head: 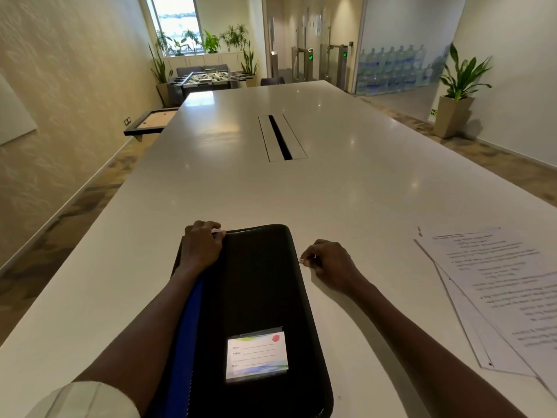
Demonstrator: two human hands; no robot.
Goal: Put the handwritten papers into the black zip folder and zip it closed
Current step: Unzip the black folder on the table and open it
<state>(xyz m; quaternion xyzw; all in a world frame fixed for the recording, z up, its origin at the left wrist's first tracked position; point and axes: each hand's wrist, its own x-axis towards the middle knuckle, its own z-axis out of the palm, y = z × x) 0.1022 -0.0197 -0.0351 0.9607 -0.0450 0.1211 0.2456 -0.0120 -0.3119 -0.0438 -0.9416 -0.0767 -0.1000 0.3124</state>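
The black zip folder (259, 297) lies flat on the white table (346, 188) right in front of me, a name label on its near cover and a blue strip along its left side. My left hand (202, 245) rests on the folder's far left corner, fingers curled over the edge there. My right hand (328, 263) is just off the folder's right edge and pinches a small metal zip pull (302, 260). The handwritten papers (494, 294) lie in a loose stack on the table to the right, outside the folder.
A cable slot (280, 137) with a grey cover sits in the middle of the table, farther away. Potted plants, a foosball table and turnstiles stand at the back of the room, far from my hands.
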